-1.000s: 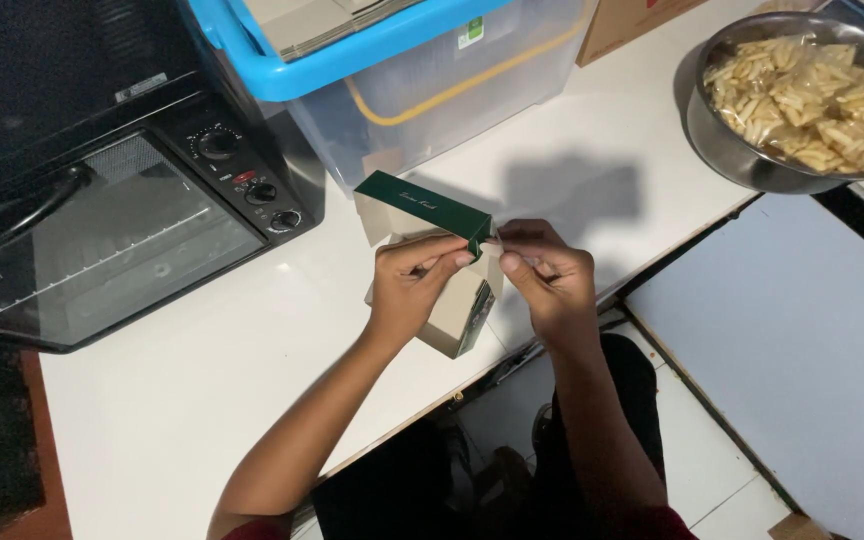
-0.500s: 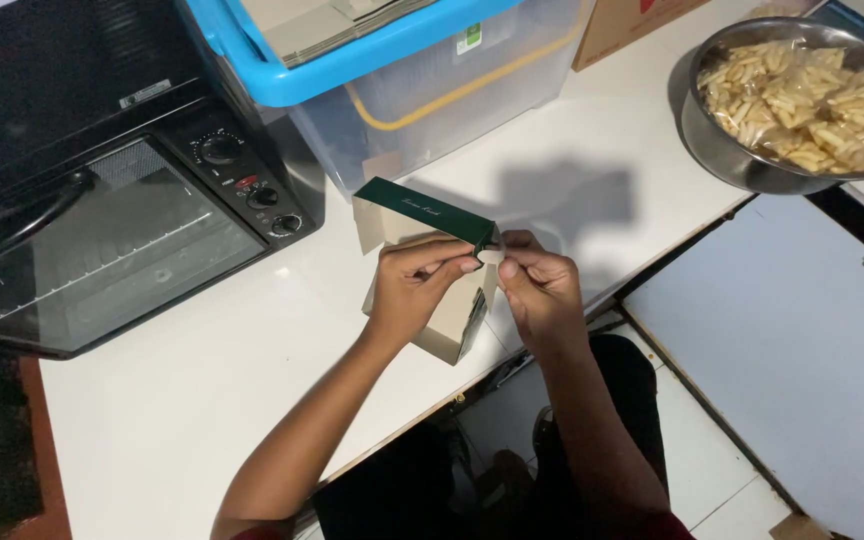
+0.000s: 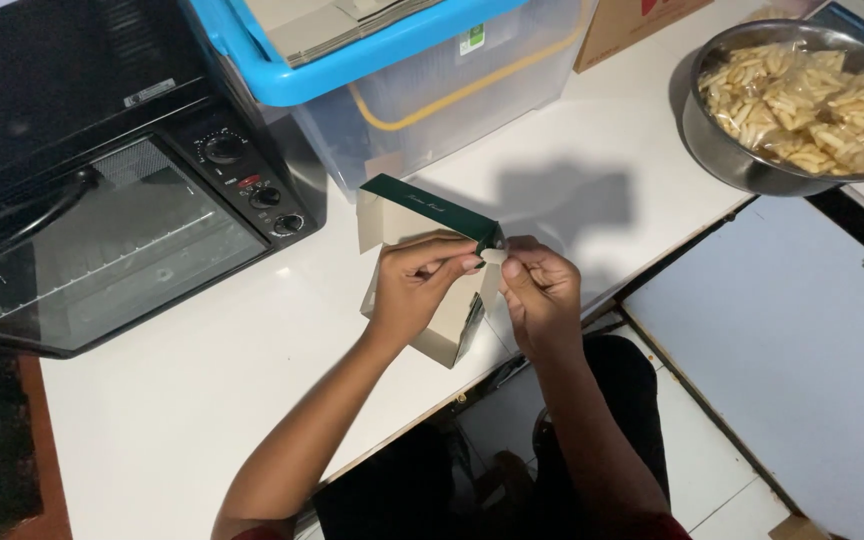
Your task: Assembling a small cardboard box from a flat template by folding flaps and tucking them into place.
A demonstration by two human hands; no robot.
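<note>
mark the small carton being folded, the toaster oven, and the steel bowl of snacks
small carton (image 3: 444,330): head view, on its pale side panel below the fingers.
toaster oven (image 3: 102,250): head view, on the glass door.
steel bowl (image 3: 712,140): head view, on its left outer wall.

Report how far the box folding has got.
Done: the small carton stands formed on the white table. In hand: left hand and right hand pinch its green lid flap, which is open. Left: lid not closed; bagged snacks sit in the metal bowl.
</note>
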